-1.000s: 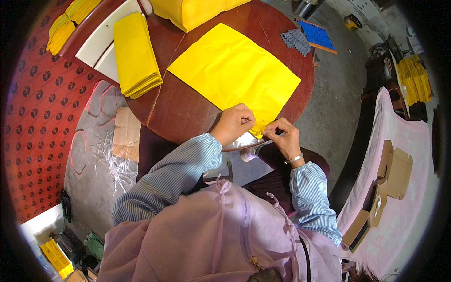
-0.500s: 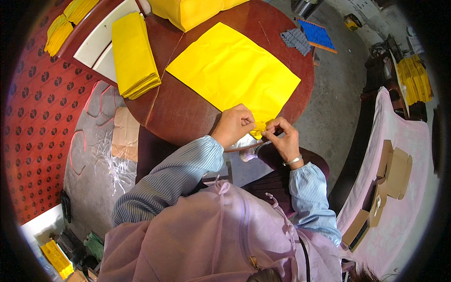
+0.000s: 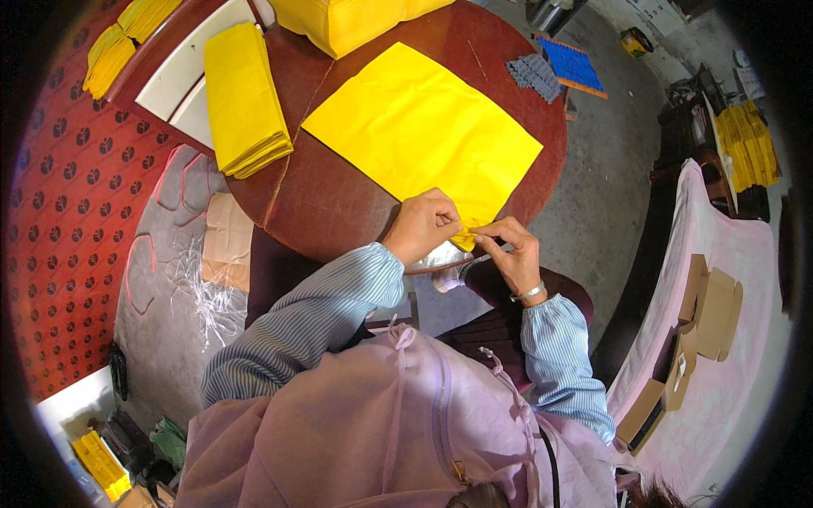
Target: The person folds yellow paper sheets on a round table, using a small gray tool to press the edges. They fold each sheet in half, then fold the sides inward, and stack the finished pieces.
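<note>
A large yellow sheet [image 3: 428,127], cloth or soft paper, lies flat on the round dark red table [image 3: 339,207]. Its near corner is bunched up at the table's front edge. My left hand [image 3: 422,225] pinches that gathered corner between thumb and fingertips. From the other side, my right hand [image 3: 513,250] also pinches it, its thumb and index finger meeting the left fingertips. Small folds of yellow stick out below the fingers. Whether a thin tie is between the fingertips is too small to tell.
Folded yellow sheets [image 3: 246,102] are stacked at the table's left, and a larger yellow pile [image 3: 351,25] stands at the far edge. A grey cloth [image 3: 535,76] lies at the far right edge. White strings [image 3: 212,305] litter the floor; cardboard boxes [image 3: 720,313] lie on a pink-covered surface.
My right fingers have shifted slightly left and straightened somewhat, closing in on the gathered corner. The left hand keeps its pinch, and the yellow sheet stays in place.
</note>
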Demonstrator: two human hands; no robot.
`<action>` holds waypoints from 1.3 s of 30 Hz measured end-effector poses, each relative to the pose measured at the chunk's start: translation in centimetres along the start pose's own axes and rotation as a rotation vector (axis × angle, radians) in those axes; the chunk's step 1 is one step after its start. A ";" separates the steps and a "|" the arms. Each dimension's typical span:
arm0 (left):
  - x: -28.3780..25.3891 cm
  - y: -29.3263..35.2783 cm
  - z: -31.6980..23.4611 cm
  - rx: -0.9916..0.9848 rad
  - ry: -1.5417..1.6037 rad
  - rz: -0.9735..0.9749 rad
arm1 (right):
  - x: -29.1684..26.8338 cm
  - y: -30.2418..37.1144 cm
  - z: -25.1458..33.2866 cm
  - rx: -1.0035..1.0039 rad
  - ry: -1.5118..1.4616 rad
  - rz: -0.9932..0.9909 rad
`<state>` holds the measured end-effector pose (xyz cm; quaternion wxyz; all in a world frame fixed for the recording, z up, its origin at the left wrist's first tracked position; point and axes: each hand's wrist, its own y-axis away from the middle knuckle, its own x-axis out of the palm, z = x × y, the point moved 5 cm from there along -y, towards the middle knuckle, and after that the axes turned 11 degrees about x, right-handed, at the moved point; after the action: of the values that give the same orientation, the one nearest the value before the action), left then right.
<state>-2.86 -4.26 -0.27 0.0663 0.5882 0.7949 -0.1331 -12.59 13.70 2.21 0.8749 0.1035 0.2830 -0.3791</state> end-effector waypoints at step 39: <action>-0.3 0.1 -0.2 0.045 0.030 0.012 | 0.0 -0.4 -0.7 0.157 -0.059 0.056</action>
<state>-2.66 -4.48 -0.03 0.0419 0.5961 0.7892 -0.1416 -13.18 13.64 1.66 0.8824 0.1686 0.2233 -0.3783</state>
